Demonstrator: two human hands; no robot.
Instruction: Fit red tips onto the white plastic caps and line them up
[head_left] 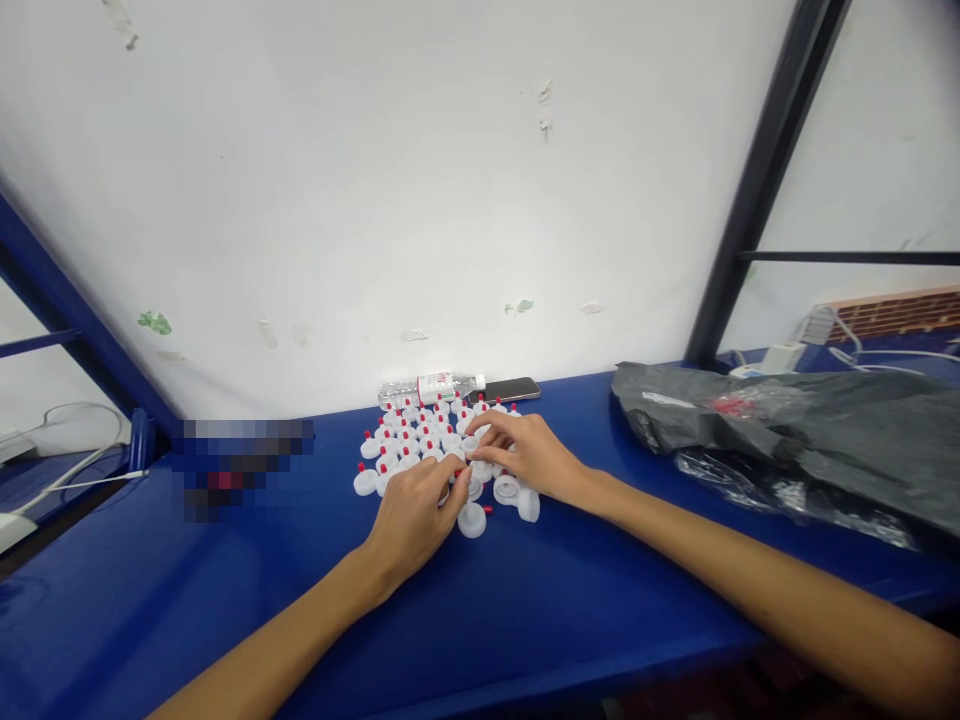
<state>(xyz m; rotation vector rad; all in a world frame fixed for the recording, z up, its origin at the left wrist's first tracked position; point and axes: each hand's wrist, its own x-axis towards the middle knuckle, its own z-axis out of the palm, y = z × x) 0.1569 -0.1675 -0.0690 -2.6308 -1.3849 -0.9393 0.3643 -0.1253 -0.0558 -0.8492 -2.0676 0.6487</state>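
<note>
Many white round plastic caps with red tips [409, 440] stand grouped on the blue table. My left hand [420, 510] is at the front of the group, thumb and forefinger pinched around a white cap whose red tip shows between them. My right hand [536, 455] reaches in from the right. Its fingers are curled and close together over the caps, and what they hold is hidden. Just in front of my hands, one cap [472, 520] lies with its red tip pointing right. Beside it, a cap [529, 504] is tilted on its side, and another [506, 489] lies with its hollow side showing.
Behind the caps, a clear plastic bottle [431, 388] lies on its side next to a dark phone [512, 389] by the white wall. A grey plastic bag [787, 430] covers the right of the blue table [480, 620]. A pixelated object [240, 470] lies at left.
</note>
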